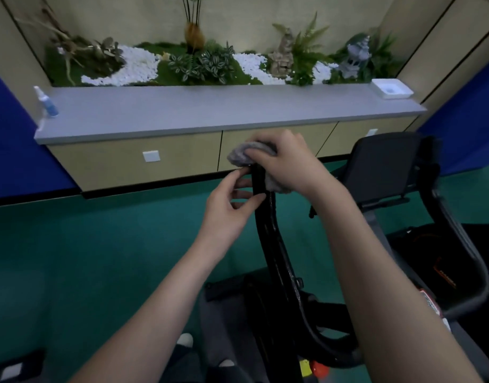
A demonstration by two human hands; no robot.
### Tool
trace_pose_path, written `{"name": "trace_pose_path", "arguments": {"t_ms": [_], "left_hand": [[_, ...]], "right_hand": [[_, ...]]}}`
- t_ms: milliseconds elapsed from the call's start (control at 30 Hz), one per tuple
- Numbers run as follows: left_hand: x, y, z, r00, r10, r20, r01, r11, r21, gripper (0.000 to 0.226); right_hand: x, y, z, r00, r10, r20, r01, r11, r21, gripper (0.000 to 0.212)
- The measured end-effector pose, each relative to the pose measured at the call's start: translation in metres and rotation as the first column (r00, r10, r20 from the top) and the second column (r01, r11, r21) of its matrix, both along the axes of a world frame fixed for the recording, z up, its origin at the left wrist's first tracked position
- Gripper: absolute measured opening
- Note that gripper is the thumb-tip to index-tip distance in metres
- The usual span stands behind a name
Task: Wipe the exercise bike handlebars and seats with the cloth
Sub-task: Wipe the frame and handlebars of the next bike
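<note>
My right hand (289, 161) clutches the cloth (239, 156) atop the bar (268, 217), left hand (229, 205) pinching just below; loose folds may slip off.

Body in view, as we log it: left hand (229, 205) and right hand (287, 164), both bare. Left forearm (160, 294) and right forearm (376, 272) are bare along their whole visible length, down to the bottom edge of the frame. Nails look short and plain, though we cannot resolve them well.

Low in the frame we note two rounded, whitish toe caps: shoe (185, 340) and second shoe (226, 363). Just below the first toe cap is a dark trouser leg (180, 362), near dark grey; in the dim light we cannot tell fabric or cut.
</note>
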State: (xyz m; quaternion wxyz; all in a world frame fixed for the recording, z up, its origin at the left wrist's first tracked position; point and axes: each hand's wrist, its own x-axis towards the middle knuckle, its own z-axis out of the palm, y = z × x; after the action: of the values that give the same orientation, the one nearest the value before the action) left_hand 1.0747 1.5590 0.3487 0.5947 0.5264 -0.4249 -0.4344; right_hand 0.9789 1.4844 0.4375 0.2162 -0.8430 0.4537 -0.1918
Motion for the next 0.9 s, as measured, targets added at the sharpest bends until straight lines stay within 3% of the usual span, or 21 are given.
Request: {"name": "trace_pose_path", "arguments": {"t_ms": [100,233,433,567,667,900], "left_hand": [[0.002,0.001,-0.001,0.999,-0.034,-0.028,0.034,0.999,0.012,0.05],[0.007,0.001,0.001,0.996,-0.082,-0.033,0.082,0.997,0.009,0.055],[0.01,0.0,0.001,0.994,-0.103,-0.042,0.101,0.994,-0.031,0.058],[0.012,0.0,-0.003,0.99,-0.117,-0.077,0.115,0.993,-0.025,0.062],[0.013,0.0,-0.004,0.986,-0.133,-0.097,0.131,0.991,-0.029,0.062],[0.015,0.0,-0.009,0.967,-0.167,-0.194,0.167,0.986,-0.019,0.054]], "right_hand": [[0.0,0.005,-0.005,0.98,-0.19,0.063,0.183,0.978,0.103,0.021],[0.003,0.03,-0.021,0.883,-0.425,0.2,0.39,0.901,0.191,0.027],[-0.003,0.062,-0.048,0.797,-0.536,0.279,0.473,0.841,0.264,0.022],[-0.003,0.085,-0.06,0.724,-0.539,0.43,0.519,0.837,0.175,0.015],[0.005,0.084,-0.069,0.69,-0.516,0.507,0.589,0.808,0.02,0.023],[-0.004,0.087,-0.084,0.787,-0.375,0.49,0.546,0.793,-0.269,0.026]]}}
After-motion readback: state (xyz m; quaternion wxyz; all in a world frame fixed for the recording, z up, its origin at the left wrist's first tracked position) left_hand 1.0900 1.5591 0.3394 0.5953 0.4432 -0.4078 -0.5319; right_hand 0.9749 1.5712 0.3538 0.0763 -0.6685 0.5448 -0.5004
